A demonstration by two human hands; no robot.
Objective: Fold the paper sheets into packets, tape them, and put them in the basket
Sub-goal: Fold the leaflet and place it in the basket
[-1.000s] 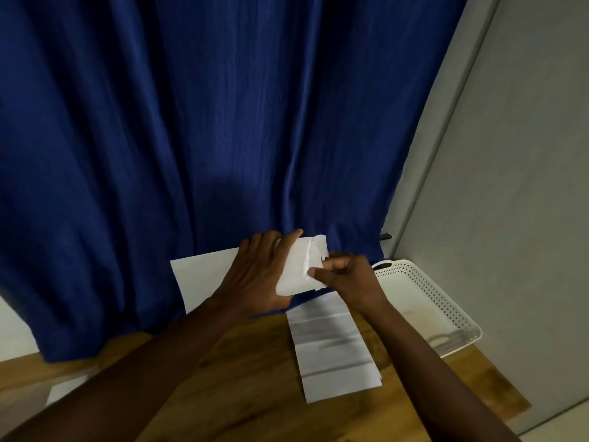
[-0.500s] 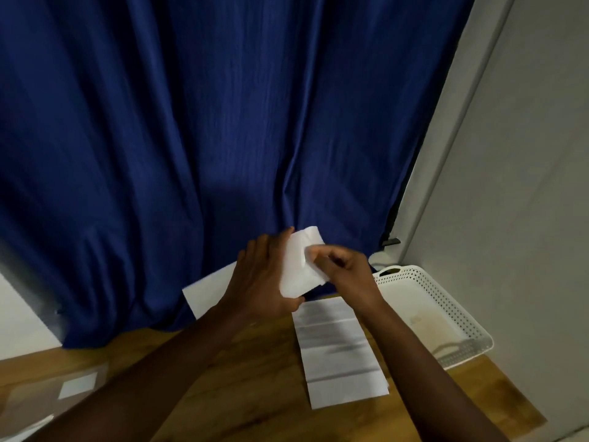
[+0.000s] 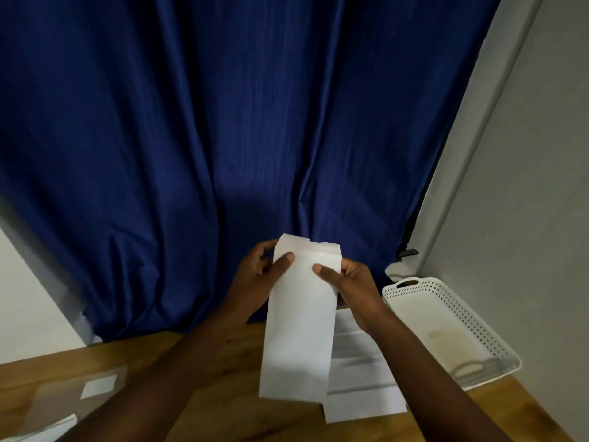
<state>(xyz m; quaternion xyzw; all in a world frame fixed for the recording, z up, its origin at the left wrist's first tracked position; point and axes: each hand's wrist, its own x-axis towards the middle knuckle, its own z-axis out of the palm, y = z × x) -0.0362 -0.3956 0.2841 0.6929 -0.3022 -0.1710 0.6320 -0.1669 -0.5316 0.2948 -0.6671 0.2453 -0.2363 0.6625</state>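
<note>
Lightly pinched at its far end by left hand point(image 3: 255, 279) and right hand point(image 3: 353, 282), folded paper strip point(image 3: 299, 320): thin, floppy, creasable.

The folded paper point(image 3: 298, 320), bunched small between both hands a second ago, now hangs unfolded as a long strip above the creased sheet point(image 3: 360, 371).

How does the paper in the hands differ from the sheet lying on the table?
The held paper is lifted off the table, gripped near its top by the left hand and right hand; the creased sheet lies flat on the wooden table. The held paper looks smooth; the creased sheet shows crosswise fold lines. Both are white and long.
</note>
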